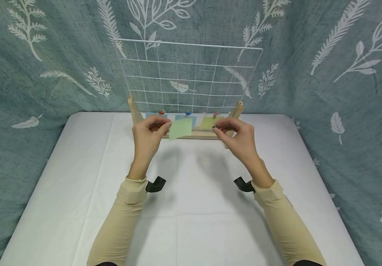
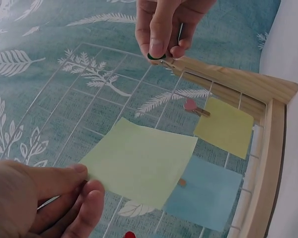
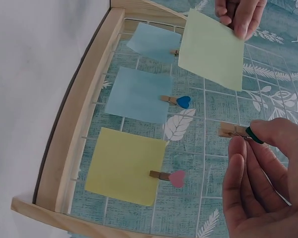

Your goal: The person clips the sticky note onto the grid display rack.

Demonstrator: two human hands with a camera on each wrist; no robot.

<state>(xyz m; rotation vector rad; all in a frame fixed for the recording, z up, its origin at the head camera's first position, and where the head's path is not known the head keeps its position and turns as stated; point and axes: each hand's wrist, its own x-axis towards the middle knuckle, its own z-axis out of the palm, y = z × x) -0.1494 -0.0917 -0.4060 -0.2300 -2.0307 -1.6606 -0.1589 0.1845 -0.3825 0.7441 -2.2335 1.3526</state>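
Observation:
My left hand (image 1: 149, 135) pinches a pale green sticky note (image 1: 181, 128) by one edge, held up in front of the white wire grid (image 1: 191, 79). Between the thumb and fingers of my right hand (image 3: 268, 173) is a small wooden clothespin (image 3: 232, 130) with a dark green decoration at its end. On the grid's lower part hang two blue notes (image 3: 138, 95) and a yellow note (image 3: 125, 166). A clothespin with a blue heart (image 3: 183, 102) clips one blue note; one with a pink heart (image 3: 177, 179) clips the yellow. Red tops the other blue note's clip (image 1: 161, 112).
The grid stands in a wooden base (image 1: 207, 135) with a side post at each end, near the back of a table under a white cloth (image 1: 191, 221). Behind it hangs a green curtain (image 1: 77, 44) with white leaf prints.

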